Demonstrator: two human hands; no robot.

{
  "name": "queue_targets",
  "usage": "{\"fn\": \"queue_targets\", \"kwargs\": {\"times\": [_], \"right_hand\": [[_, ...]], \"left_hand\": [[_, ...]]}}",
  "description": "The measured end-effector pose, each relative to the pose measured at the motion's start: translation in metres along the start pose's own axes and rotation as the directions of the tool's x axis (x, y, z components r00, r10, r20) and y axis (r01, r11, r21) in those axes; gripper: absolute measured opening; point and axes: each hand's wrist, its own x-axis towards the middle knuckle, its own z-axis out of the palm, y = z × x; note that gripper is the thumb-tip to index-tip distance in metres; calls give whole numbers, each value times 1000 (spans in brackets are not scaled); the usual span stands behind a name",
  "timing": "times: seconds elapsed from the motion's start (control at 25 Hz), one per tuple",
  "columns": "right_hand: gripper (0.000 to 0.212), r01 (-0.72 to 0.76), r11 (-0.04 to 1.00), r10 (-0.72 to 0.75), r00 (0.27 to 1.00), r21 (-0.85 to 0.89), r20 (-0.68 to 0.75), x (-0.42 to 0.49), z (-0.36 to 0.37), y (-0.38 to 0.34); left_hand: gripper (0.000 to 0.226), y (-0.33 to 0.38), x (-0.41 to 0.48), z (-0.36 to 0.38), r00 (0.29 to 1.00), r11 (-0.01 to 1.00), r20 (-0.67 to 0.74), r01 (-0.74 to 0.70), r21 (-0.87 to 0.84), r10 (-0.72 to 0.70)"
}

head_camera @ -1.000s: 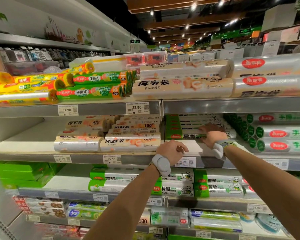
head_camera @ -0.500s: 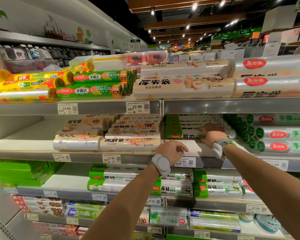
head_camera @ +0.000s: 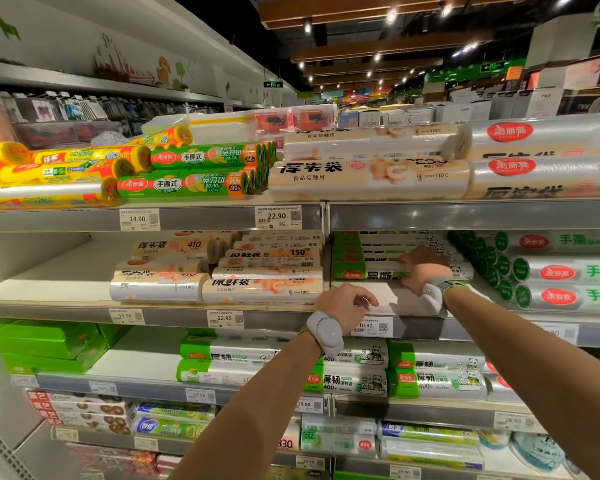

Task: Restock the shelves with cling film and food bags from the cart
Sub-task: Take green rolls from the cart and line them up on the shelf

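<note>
On the second shelf [head_camera: 174,315] a stack of green-and-white food bag rolls [head_camera: 368,271] lies right of centre. My right hand [head_camera: 421,271] reaches in and grips the front roll of that stack, fingers over its top and thumb at its lower edge. My left hand [head_camera: 343,303] hovers over the bare shelf front just left of it, fingers curled, holding nothing. Both wrists wear grey bands. Beige food bag rolls [head_camera: 257,289] lie to the left of the green stack, and clear cling film rolls with green ends [head_camera: 561,271] to its right. The cart is out of view.
The top shelf carries yellow and green cling film rolls [head_camera: 184,183] and long beige rolls [head_camera: 368,178]. Below my arms sit more green bag packs [head_camera: 433,379] and green boxes [head_camera: 42,344]. Price tags [head_camera: 278,216] line the shelf rails. The second shelf's left end is bare.
</note>
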Motion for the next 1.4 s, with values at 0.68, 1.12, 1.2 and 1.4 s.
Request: {"fn": "queue_targets", "kwargs": {"times": [0.68,1.12,1.2,1.4], "right_hand": [[18,266,719,-35,937,642,-349,-219,42,88],[18,-489,734,214,824,470,524,-386,242,298],[23,-564,720,260,759,405,596,-403,286,322],[23,-702,607,252,614,372,748,-403,409,348]], "left_hand": [[25,101,-40,110,997,707,-59,-78,-703,52],[7,168,-110,386,756,844,650,293,-449,82],[14,169,-116,423,712,839,701,360,-408,36],[10,129,-123,527,686,875,718,413,-252,-118]]}}
